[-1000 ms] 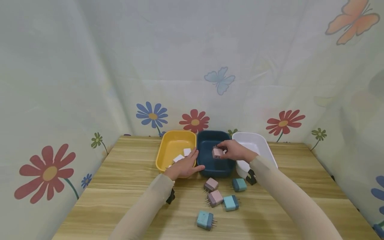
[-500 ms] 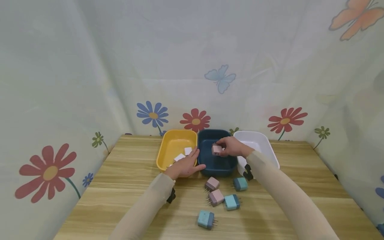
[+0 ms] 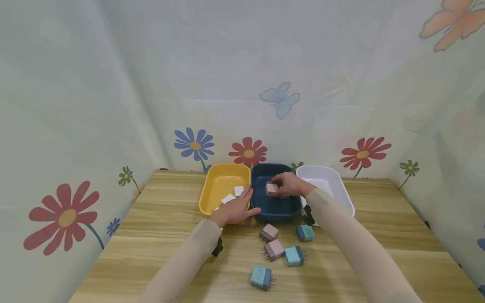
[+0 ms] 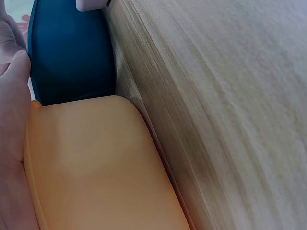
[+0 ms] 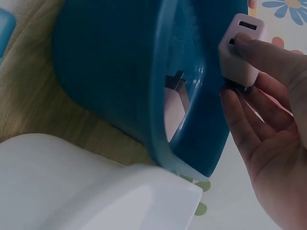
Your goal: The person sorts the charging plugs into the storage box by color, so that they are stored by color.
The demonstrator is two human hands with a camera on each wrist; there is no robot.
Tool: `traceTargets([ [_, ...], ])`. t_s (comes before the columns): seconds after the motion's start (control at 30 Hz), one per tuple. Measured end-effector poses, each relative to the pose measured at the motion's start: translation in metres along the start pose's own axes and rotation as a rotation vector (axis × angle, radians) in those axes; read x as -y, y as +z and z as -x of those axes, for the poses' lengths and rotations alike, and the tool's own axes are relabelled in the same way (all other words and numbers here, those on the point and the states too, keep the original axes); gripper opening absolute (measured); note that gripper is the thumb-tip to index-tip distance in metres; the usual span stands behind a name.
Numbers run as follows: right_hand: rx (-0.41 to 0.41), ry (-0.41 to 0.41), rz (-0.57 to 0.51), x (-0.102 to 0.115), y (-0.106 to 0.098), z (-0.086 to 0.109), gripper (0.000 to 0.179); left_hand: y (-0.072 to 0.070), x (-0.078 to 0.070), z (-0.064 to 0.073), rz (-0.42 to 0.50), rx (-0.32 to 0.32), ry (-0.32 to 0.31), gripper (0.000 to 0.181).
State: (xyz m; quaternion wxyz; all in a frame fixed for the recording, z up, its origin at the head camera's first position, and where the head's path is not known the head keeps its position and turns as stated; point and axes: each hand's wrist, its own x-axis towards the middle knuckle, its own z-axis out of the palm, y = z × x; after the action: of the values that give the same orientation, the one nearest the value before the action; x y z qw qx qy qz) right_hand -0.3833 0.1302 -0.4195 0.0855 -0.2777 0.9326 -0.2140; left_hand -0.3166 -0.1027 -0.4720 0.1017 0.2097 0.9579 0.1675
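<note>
So, you look to be partway through; your right hand [image 3: 289,185] pinches a pink plug [image 3: 271,189], the thumb on the face with the ports and the fingers at its other side; the plug hangs over the dark blue box [image 3: 275,217], though I cannot tell how high above its floor. Your left hand [image 3: 235,209] has its fingers straight and grips nothing; it rests at the rim of the yellow box [image 3: 209,185], where that box meets the dark blue one, thumb stretched out to the side.

As for what is done, white plugs [image 3: 227,198] lie in the yellow box, at least three by what shows past your left hand; from the right wrist, one pale plug [image 5: 174,108] is already down inside the dark blue box. As for what is left, two loose pink plugs [image 3: 274,249] and three light blue plugs [image 3: 261,277] lie on the table [image 3: 174,198], in front of the boxes; the white box [image 3: 341,193] shows no plug in its visible part, your right sleeve [image 3: 348,227] hiding some of it; I would judge the pink ones underway, the light blue ones untouched.
</note>
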Motion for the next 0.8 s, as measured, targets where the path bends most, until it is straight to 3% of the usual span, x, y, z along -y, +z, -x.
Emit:
traceTargets([
  [0.3, 0.006, 0.072, -0.029, 0.001, 0.008, -0.008, 0.051, 0.001, 0.001, 0.001, 0.000, 0.006, 0.008, 0.089],
  [0.8, -0.048, 0.008, -0.008, 0.009, 0.006, 0.001, 0.050, 0.003, 0.004, 0.003, -0.005, 0.001, 0.031, 0.089],
])
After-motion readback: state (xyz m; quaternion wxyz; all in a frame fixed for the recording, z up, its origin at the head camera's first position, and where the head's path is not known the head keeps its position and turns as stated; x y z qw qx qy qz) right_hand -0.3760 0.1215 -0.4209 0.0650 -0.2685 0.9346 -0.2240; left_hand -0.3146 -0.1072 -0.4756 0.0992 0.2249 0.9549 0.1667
